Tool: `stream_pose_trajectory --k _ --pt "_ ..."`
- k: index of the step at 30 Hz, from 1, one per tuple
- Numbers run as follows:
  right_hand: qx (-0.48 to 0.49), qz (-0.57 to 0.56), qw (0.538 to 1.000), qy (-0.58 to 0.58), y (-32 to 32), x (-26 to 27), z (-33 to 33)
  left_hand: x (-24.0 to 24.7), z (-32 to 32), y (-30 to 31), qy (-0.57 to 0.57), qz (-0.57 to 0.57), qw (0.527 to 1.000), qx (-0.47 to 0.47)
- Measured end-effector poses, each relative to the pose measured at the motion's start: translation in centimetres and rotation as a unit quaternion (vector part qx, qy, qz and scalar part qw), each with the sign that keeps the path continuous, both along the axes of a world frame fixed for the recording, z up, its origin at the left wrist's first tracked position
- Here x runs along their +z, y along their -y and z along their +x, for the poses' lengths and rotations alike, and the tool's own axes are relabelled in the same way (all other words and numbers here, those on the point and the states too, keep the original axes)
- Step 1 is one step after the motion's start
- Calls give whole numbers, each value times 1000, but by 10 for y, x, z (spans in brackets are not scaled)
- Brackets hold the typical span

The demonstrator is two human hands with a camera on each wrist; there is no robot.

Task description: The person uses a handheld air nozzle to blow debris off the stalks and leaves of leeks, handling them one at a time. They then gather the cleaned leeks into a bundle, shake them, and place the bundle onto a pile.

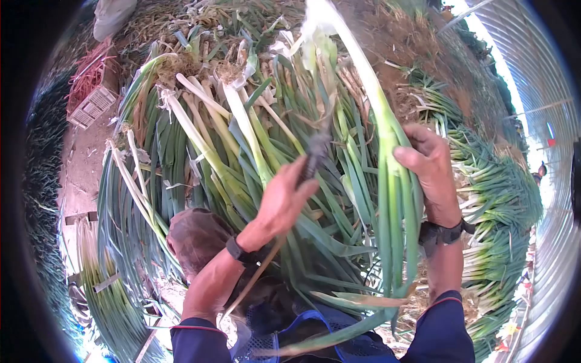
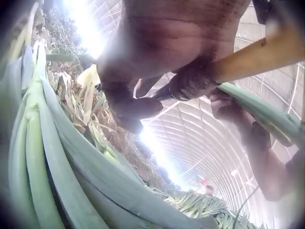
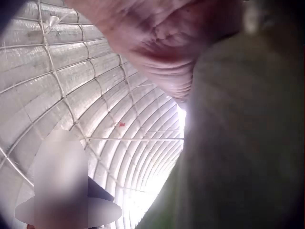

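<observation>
In the head view, my right hand [image 1: 431,172] grips a large leek [image 1: 382,115] where its pale stem meets the leaves. The white end points up and away, and the leaves hang toward my lap. My left hand [image 1: 279,199], left of the leek and apart from it, holds a dark, blurred tool [image 1: 317,154]. The left wrist view shows my fingers round the tool's dark wrapped part [image 2: 190,85], with a wooden handle [image 2: 259,58] extending right. In the right wrist view, my palm [image 3: 167,43] lies against a dark green surface [image 3: 238,138], too close to make out fully.
A pile of leeks [image 1: 212,157] spreads in front and left. Bundled green onions [image 1: 496,224] line the right side beside the curved greenhouse wall [image 1: 554,181]. A pale crate [image 1: 92,107] stands back left. Camouflage-patterned cloth [image 1: 196,239] lies below my left forearm.
</observation>
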State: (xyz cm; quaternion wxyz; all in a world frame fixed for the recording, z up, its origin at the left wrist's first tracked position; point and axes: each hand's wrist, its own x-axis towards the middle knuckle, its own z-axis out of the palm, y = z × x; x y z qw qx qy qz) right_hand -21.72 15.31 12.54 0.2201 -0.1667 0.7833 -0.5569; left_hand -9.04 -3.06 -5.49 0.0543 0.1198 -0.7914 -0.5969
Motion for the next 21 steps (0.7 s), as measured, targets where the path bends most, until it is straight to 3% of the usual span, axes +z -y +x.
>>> stream_pose_trajectory --k 1,3,5,7,12,17,19,21 --pt "12 -7 999 -29 13 1 3 3 0 8 1 1 1000 1" --pt "47 4 999 -24 32 -10 8 12 1 28 -2 125 983 134" --pt "63 4 996 55 46 -41 10 2 5 44 -75 64 971 219" --pt "94 3 994 55 55 -78 15 7 15 53 -78 16 973 214" --pt "113 29 988 100 54 -162 20 7 27 50 53 -2 982 182" --pt "130 78 988 8 45 -189 31 0 25 64 85 -29 979 182" --pt "132 87 987 -14 44 -190 36 5 22 65 102 54 979 165" --pt "133 98 986 -35 43 -185 43 7 17 67 92 44 981 163"
